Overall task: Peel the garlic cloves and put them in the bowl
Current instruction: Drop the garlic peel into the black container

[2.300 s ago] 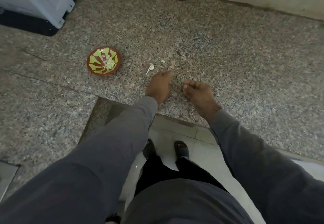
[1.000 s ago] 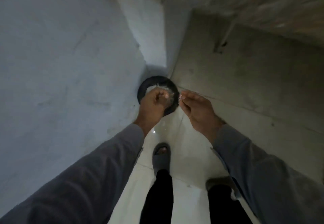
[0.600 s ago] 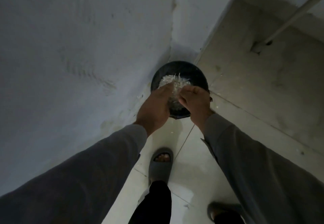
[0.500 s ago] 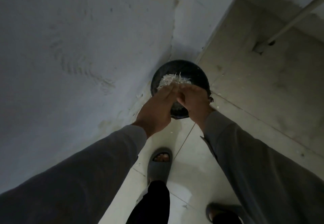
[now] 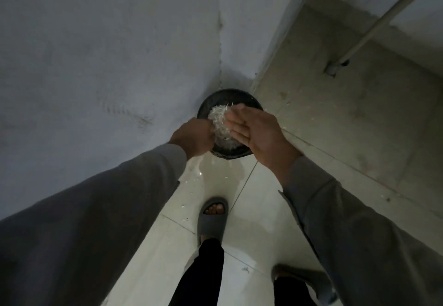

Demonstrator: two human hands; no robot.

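A round black bin (image 5: pixel 229 91) stands on the floor in the corner, with a heap of white garlic skins (image 5: pixel 218 119) inside. Both hands hover over it. My left hand (image 5: pixel 191 138) is at the bin's left rim with its fingers curled downward; it is blurred, and I cannot see whether anything is in it. My right hand (image 5: pixel 259 133) is above the bin's right side, fingers stretched out flat, palm turned toward the left hand, holding nothing. Neither the garlic cloves nor the red and green bowl are in view.
A grey wall (image 5: pixel 107 54) rises on the left and meets a concrete face (image 5: pixel 359 118) on the right, where a pipe (image 5: pixel 383 20) runs. My slippered foot (image 5: pixel 212 219) stands on the pale tiled floor, with small skin flecks (image 5: pixel 191 181) scattered near the bin.
The view has turned from the granite counter with the bowl to the bin in the corner. Half a second ago my hands touched over the bin; now they are apart and the right has opened flat.
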